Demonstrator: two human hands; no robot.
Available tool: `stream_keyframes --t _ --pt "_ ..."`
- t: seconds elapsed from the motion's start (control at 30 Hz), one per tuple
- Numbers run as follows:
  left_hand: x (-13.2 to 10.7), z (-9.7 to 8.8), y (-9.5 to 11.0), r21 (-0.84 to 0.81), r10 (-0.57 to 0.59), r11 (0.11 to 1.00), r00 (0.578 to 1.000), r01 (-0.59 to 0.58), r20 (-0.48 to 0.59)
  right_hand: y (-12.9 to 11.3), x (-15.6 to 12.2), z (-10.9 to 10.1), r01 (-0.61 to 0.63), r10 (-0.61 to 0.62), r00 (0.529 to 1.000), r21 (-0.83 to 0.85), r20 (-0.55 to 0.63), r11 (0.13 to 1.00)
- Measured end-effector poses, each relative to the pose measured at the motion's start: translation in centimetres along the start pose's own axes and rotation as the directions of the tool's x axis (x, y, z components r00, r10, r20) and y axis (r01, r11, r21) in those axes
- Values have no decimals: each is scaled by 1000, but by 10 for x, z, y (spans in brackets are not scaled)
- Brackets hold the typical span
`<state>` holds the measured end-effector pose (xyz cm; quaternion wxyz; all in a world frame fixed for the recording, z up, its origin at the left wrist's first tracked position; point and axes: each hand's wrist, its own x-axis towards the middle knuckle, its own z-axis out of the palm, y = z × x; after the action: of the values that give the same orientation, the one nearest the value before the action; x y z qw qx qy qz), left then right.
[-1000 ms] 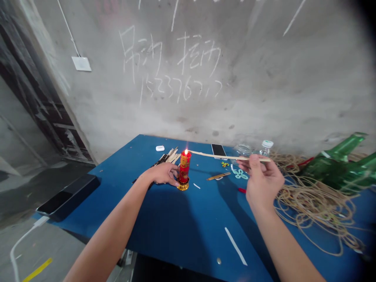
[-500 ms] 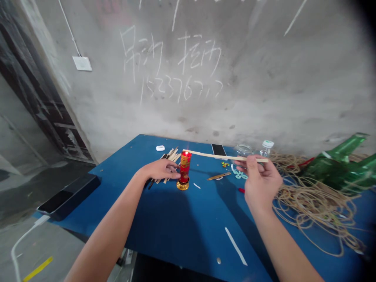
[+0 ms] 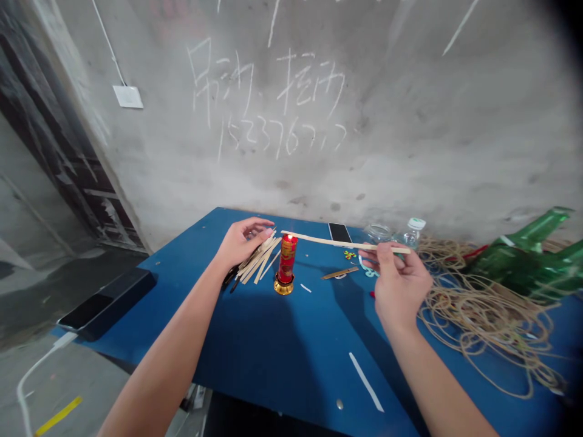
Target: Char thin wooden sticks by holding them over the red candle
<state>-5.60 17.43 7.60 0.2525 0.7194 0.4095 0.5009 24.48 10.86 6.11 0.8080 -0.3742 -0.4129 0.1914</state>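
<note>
A red candle (image 3: 287, 255) stands upright and lit on a gold base on the blue table. My right hand (image 3: 403, 282) pinches one end of a long pale wooden strip (image 3: 330, 242), whose far end lies across the top of the candle at the flame. To the left of the candle, my left hand (image 3: 243, 241) hovers with fingers stretched out and nothing visible in them. Under and beside it is a bundle of thin sticks (image 3: 257, 262), some with dark ends; part of the bundle is hidden by the hand.
A folding knife-like tool (image 3: 340, 273), a phone (image 3: 339, 232), a glass jar (image 3: 378, 232) and a capped bottle (image 3: 414, 227) lie beyond and right of the candle. Coiled cord (image 3: 487, 340) and green bottles (image 3: 523, 255) fill the right side. A black box (image 3: 109, 303) sits at the left edge.
My left hand has moved from beside the candle up and back, uncovering more sticks. My right hand has shifted slightly left, with the strip still across the candle top.
</note>
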Motion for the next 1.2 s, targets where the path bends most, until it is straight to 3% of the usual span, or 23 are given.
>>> stream_keyframes --t 0.27,0.57,1.2 --pt "-1 0 7 -143 24 989 999 -31 -45 2 -4 3 -9 9 1000 2 -5 1000" --pt "-3 5 9 -107 46 993 998 -49 -30 1 -9 10 -35 35 999 3 -1 999" --pt "-4 14 16 -42 55 997 990 -61 -133 3 -12 16 -53 53 999 19 2 998"
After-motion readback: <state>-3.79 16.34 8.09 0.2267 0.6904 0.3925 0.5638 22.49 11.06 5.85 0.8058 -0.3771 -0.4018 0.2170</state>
